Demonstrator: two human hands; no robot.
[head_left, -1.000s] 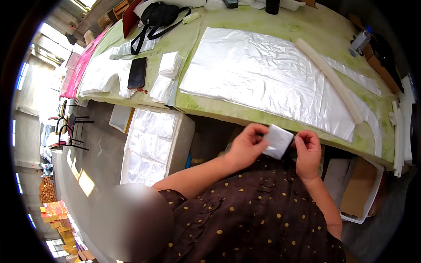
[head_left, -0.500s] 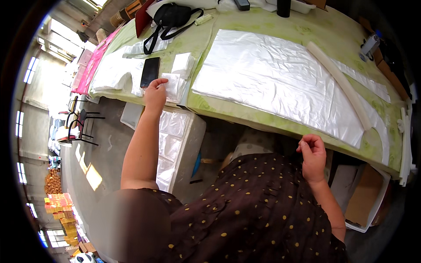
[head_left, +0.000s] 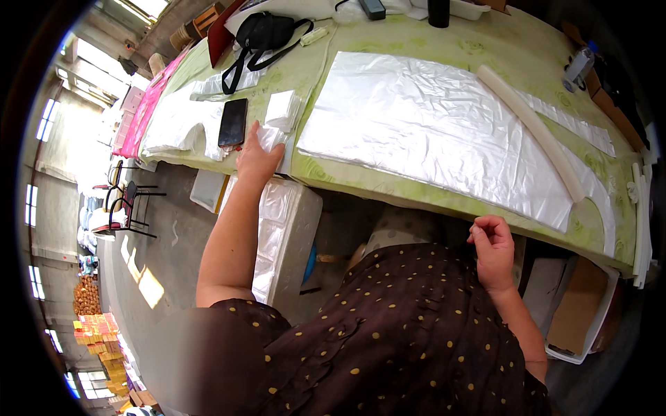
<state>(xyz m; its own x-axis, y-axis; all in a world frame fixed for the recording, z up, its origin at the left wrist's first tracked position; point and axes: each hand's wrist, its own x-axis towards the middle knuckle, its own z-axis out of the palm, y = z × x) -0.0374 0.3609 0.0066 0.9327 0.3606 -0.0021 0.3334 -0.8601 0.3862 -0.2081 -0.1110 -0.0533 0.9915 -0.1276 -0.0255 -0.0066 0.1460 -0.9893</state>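
Observation:
My left hand [head_left: 259, 156] lies over the nearer stack of folded clear plastic bags [head_left: 269, 136] at the table's front edge. Its fingers are spread apart, and the palm hides part of that stack. Just beyond lies another stack of folded white bags [head_left: 281, 107]. To the left of the hand, close to its fingertips, is a black phone [head_left: 233, 123]. My right hand [head_left: 494, 253] hovers before the table edge, fingers curled in, with nothing visible in them. Flat white plastic sheeting [head_left: 430, 132] covers much of the table beyond it.
A long pale roll [head_left: 531, 132] lies across the sheeting on the green-patterned tablecloth [head_left: 416, 194]. A foam box [head_left: 295, 229] of packed bags stands below the left table edge. A black bag [head_left: 267, 31] lies far left, a bottle [head_left: 579, 66] far right. A bin [head_left: 576, 305] sits lower right.
My left hand has gone from pinching the edge of the nearer bag stack to lying over it with fingers spread. The right hand has hardly moved. The view has shifted slightly.

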